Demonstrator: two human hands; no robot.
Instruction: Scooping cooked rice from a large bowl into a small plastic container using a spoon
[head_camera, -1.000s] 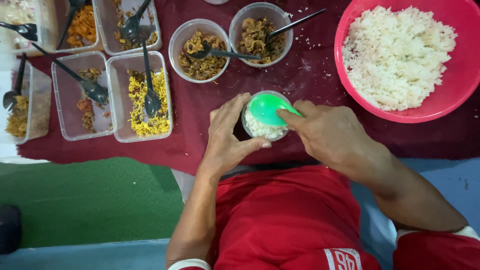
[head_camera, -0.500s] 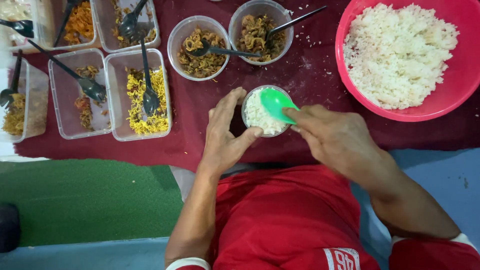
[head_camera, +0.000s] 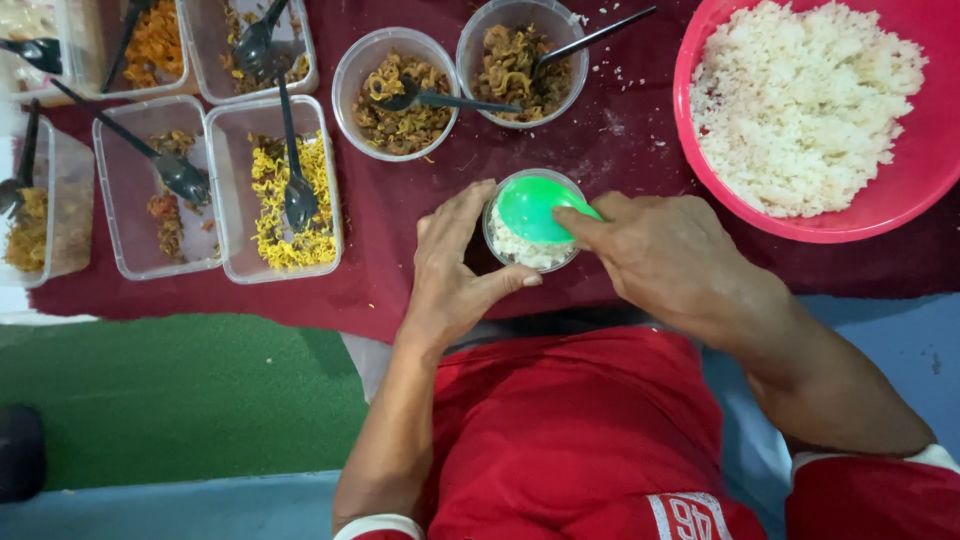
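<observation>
Both hands meet at the middle of the frame over a small clear cup (head_camera: 525, 250) part-filled with white rice. The left hand (head_camera: 455, 270) curls around the cup's left side, thumb under its lower rim and fingers along the upper edge, gripping it on the dark red worktop (head_camera: 400, 250). The right hand (head_camera: 670, 255) is closed on a green spoon (head_camera: 530, 208), whose bowl lies face down on the rice inside the cup.

At the upper right, a large pink basin (head_camera: 905, 205) holds a heap of white rice. Above the cup stand two round clear tubs (head_camera: 400, 90) of brown cooked food, each with a black spoon in it. At the upper left are rectangular clear containers (head_camera: 275, 190) of yellow and orange shredded food, also with black spoons.
</observation>
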